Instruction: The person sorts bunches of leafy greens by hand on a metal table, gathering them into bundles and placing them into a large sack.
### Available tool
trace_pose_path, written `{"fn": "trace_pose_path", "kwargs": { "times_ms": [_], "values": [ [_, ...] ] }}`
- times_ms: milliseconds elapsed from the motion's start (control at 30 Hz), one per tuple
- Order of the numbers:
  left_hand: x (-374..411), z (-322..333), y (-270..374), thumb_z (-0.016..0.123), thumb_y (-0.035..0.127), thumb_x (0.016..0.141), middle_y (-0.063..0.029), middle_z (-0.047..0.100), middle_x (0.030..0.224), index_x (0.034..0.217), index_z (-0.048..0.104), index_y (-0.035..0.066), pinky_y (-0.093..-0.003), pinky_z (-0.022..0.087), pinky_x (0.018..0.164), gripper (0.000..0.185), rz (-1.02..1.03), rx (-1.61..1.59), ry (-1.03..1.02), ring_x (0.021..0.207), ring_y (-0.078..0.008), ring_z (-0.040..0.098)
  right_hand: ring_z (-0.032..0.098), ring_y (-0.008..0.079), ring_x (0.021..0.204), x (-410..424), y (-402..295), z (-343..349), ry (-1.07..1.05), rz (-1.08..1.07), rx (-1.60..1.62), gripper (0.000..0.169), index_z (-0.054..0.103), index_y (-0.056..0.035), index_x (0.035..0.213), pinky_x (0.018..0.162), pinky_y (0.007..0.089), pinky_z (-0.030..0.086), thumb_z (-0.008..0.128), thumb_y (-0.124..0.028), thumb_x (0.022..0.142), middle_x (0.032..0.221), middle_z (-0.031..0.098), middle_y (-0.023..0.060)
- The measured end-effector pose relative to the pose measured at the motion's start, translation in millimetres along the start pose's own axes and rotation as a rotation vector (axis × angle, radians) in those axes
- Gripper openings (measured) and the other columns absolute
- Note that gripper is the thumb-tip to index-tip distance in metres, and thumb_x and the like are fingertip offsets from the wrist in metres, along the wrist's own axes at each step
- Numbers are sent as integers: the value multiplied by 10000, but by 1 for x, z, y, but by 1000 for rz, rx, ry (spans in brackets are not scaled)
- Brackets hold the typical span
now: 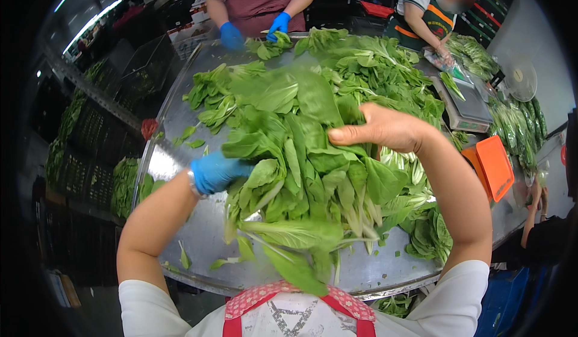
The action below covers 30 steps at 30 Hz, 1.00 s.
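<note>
A large bunch of leafy greens [311,156] with pale stalks is between my two hands, above the metal table [180,228]. My left hand [221,172], in a blue glove, has its fingers hidden under the left side of the bunch. On the right, my bare right hand [384,129] presses against the leaves, its thumb on top and its other fingers mostly hidden among them. Some leaves at the near side of the bunch are blurred and hang close to my apron. More greens [379,66] are heaped behind the bunch.
Across the table a person in blue gloves [279,23] handles greens; another person at the upper right holds a plastic bag [447,66]. A scale [465,104], an orange plastic basket [494,167] and bagged greens [515,124] are at the right. Dark crates [86,170] stand left.
</note>
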<state>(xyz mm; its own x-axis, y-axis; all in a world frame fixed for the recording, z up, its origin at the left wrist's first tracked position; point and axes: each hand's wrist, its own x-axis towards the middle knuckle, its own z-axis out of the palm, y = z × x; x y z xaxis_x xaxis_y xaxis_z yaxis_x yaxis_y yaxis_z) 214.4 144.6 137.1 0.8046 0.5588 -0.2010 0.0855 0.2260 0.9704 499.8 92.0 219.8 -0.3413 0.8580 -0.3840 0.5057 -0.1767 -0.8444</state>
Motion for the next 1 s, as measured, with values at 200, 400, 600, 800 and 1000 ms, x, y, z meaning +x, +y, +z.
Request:
{"fn": "trace_pose_path", "kwargs": {
  "times_ms": [200,400,600,800,1000],
  "values": [
    [9,-39,-125,541,284,884,-76,547,1160,1293,416,60,-319,486,808,483,-297,-15,349,1012,-160,551,627,288,847,16,109,12,531,165,-575,565,522,22,1161,701,391,514,615,-402,801,924,632,201],
    [-92,-59,-174,535,352,884,-100,516,1173,1291,396,66,-427,492,817,517,-136,-138,677,994,-236,549,639,271,758,-49,144,42,809,-116,-444,371,559,16,1097,650,354,501,621,-216,814,940,633,187],
    [-152,-26,-218,481,441,893,-95,540,1073,1212,442,76,-390,498,784,487,-296,-464,788,918,-227,556,616,278,821,-69,106,157,833,-557,-649,293,582,-17,1002,671,352,487,679,-110,742,957,622,132],
    [-83,25,-209,489,409,894,-79,541,1057,1278,359,93,-312,471,710,515,-179,-108,658,912,-160,529,574,304,877,-31,93,268,305,-804,-611,301,587,-33,1006,762,377,452,662,-176,753,1052,582,155],
    [-78,27,-235,577,300,859,-115,567,1055,1279,384,46,-318,464,726,528,199,125,578,813,-188,539,499,350,1043,14,127,300,368,-484,-608,328,575,-5,1029,870,415,398,641,-165,750,1157,521,190]
  ]
}}
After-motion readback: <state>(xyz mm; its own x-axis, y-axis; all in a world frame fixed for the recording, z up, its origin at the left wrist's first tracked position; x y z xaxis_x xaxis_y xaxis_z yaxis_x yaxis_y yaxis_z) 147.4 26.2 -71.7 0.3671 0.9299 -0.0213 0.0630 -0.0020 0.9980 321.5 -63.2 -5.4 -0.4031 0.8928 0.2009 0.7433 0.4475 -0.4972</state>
